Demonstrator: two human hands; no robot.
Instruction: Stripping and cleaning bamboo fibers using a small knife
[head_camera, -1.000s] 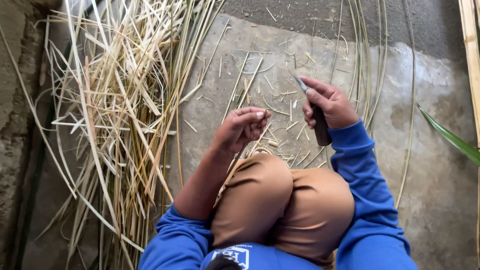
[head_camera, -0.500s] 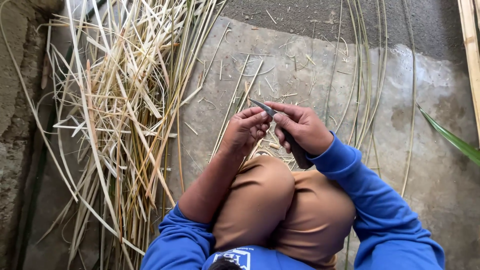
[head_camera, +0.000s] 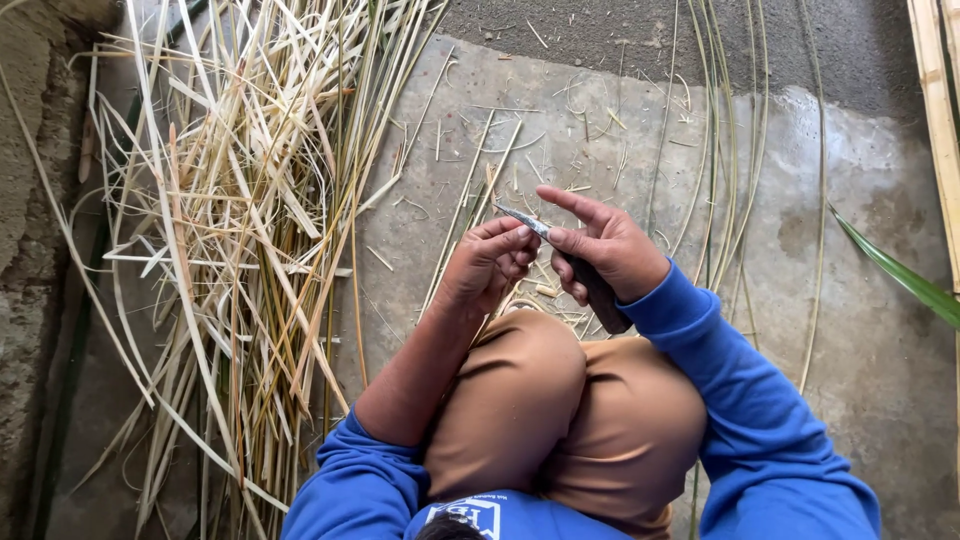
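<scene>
- While I crouch over the concrete floor (head_camera: 800, 300), my right hand (head_camera: 610, 245) has swung in from 2 o'clock and now meets my left hand (head_camera: 490, 265) above my knee.
- Right hand grips the knife (head_camera: 560, 255), fist closed on its dark handle, blade pointing to 10 o'clock.
- Left fingers pinch shut at the blade tip; whether a strip sits there, I cannot tell.
- Cut strips (head_camera: 230, 250) lie heaped at 9 o'clock.
- Cutting looks underway again.

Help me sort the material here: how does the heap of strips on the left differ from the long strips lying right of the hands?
The heap of strips is pale, straw-coloured, thick and tangled, with many crossing at angles; the long strips are greener, few, and run nearly parallel in gentle curves. The heap holds wider, flatter pieces; the long ones look thin. Both lie on the concrete floor.
</scene>
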